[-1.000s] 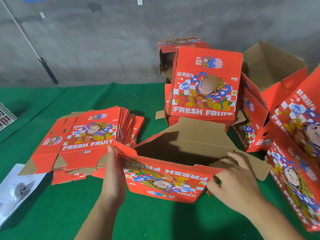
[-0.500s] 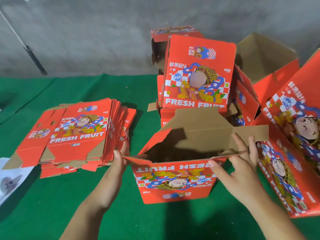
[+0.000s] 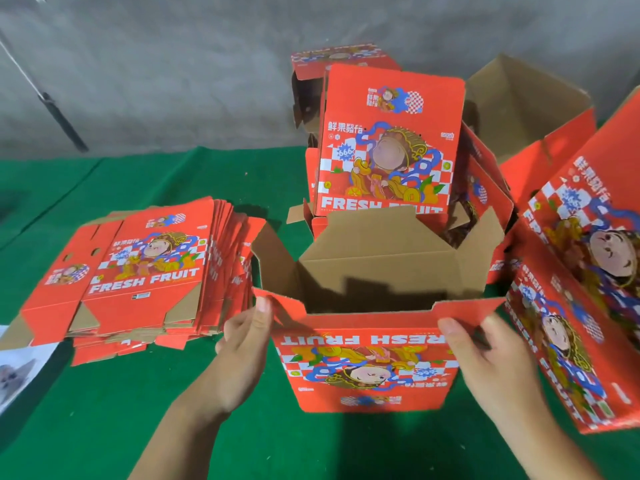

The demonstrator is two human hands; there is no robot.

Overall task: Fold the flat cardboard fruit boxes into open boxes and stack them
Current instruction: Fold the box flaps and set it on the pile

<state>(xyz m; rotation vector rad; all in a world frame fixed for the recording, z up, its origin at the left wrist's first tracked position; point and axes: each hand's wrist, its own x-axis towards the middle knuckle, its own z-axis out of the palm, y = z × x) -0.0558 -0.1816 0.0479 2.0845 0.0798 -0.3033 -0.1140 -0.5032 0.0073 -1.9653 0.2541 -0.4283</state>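
Observation:
A red fruit box (image 3: 370,362) stands squared up on the green table in front of me, its print upside down and its brown flaps standing open. My left hand (image 3: 242,348) pinches the left corner of the near flap. My right hand (image 3: 485,355) grips the right corner of that flap, thumb on top. A stack of flat red boxes (image 3: 145,271) lies to the left. Folded boxes (image 3: 391,140) are piled behind.
More folded boxes (image 3: 581,289) lean at the right, close to my right hand. An open box (image 3: 526,109) sits at the back right against the grey wall. A printed paper (image 3: 17,372) lies at the left edge. Green cloth (image 3: 104,427) covers the table.
The box went from a slanted, half-flat shape to a squared upright box. My right hand left the inner side flap and took the near flap's right corner.

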